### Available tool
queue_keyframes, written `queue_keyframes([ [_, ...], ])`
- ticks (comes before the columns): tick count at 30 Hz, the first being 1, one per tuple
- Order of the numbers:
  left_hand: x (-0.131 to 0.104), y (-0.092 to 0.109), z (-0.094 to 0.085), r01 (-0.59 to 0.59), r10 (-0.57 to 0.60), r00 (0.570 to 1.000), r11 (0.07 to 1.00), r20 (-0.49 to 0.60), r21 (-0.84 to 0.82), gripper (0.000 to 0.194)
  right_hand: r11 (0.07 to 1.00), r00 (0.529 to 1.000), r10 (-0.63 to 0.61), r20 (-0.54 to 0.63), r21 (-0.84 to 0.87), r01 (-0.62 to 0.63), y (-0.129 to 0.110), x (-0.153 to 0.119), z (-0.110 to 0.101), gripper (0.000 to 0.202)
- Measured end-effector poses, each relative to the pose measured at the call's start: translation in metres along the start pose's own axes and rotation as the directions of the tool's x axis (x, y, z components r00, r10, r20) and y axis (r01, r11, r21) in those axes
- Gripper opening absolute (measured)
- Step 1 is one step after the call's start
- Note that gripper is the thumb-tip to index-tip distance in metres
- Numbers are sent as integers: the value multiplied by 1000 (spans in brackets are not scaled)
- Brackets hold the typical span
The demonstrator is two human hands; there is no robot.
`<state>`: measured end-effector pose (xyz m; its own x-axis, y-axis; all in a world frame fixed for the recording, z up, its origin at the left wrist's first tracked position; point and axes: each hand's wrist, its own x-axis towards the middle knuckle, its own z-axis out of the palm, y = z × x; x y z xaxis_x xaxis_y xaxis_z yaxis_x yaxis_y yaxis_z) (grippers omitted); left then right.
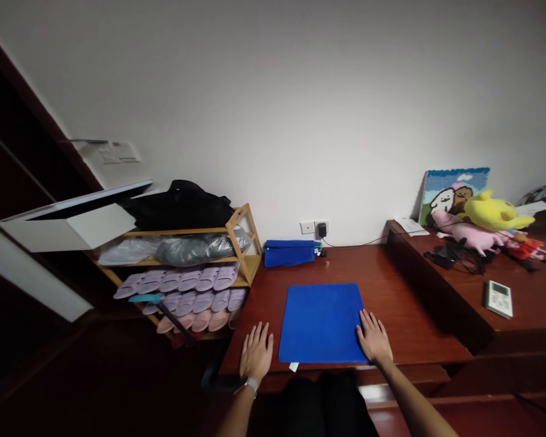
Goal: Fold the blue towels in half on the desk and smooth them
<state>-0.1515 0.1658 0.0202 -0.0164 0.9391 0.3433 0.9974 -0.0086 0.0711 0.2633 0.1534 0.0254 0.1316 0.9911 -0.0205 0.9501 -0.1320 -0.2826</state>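
A blue cloth (322,323) lies spread flat on the reddish-brown wooden desk (404,321), with a small white tag (293,366) poking out at its front left. Just left of the cloth, my left hand (256,352) rests palm down on the desk, fingers stretched out and apart from the cloth. My right hand (374,338) lies flat at the cloth's right edge, its fingertips touching or just beside it. Neither hand holds anything. At the back of the desk sits a folded blue cloth bundle (290,253) against the wall.
A black plug (321,229) sits in the wall socket, its cable running right. On the raised right surface are plush toys (494,212), a picture (455,188), tangled cables (459,258) and a small white device (499,299). Left stands a wooden rack (250,233) of slippers.
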Motion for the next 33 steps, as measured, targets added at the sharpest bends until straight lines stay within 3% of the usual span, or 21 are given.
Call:
queue_keyframes([
  [10,-1,4,-3,-5,5,999,1000,-41,-15,53,1000,1000,2,-11,-4,-2,1,-1,0,69],
  [20,-7,8,-1,-1,1,1000,1000,-1,-12,60,999,999,-26,-26,-45,24,15,1,16,70],
  [33,-3,6,-6,-25,24,999,999,-32,-20,56,997,999,14,45,-80,-10,7,2,11,70],
])
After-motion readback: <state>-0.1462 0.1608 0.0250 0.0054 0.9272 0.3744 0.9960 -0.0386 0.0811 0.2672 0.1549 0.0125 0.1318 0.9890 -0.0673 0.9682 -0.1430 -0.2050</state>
